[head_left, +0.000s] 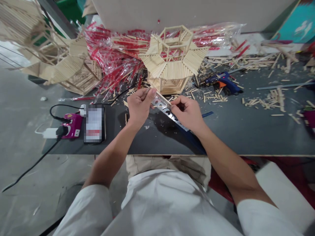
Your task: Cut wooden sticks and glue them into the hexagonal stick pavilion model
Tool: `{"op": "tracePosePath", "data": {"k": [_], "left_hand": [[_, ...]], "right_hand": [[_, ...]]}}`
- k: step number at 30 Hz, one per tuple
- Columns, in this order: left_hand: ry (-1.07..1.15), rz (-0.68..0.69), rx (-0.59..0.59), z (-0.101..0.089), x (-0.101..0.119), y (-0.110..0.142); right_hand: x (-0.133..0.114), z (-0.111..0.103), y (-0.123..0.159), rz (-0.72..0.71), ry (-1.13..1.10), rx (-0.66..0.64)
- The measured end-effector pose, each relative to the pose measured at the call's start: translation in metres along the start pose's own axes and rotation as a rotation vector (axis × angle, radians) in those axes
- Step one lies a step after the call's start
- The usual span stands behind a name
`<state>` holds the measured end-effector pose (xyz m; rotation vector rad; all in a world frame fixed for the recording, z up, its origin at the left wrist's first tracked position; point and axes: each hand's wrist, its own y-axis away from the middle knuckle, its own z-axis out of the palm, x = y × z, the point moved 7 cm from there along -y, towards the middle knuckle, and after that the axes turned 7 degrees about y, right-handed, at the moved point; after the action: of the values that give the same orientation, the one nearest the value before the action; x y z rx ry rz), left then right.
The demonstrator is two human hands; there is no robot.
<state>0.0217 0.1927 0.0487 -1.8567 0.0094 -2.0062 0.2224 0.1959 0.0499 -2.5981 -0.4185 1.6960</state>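
In front of me, both hands are closed around a thin wooden stick (163, 97) and a metal ruler (165, 110) with round holes and a toothed-looking edge. My left hand (140, 106) pinches their upper-left end between thumb and fingers. My right hand (188, 114) has its fingertips at the stick's lower-right end and lies over the ruler. The stick runs slantwise along the ruler's upper edge. A dark blue strip (208, 114) pokes out beside my right hand; its kind is unclear. Just beyond stands a many-sided stick model (176, 68) with sloping roof panels.
A blue glue gun (228, 82) lies among stick offcuts (267, 100) at the right. Red-and-clear plastic wrappers (110, 55) heap at the back. Another stick model (66, 65), a phone (94, 124) and a corded pink power strip (73, 126) are on the left.
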Motion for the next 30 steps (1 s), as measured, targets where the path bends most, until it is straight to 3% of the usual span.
{"op": "tracePosePath", "data": {"k": [30], "left_hand": [[-0.052,-0.007,0.014,0.0004,0.0013,0.0009]], "right_hand": [[-0.0032,0.0015,0.0019,-0.009,0.024,0.015]]}}
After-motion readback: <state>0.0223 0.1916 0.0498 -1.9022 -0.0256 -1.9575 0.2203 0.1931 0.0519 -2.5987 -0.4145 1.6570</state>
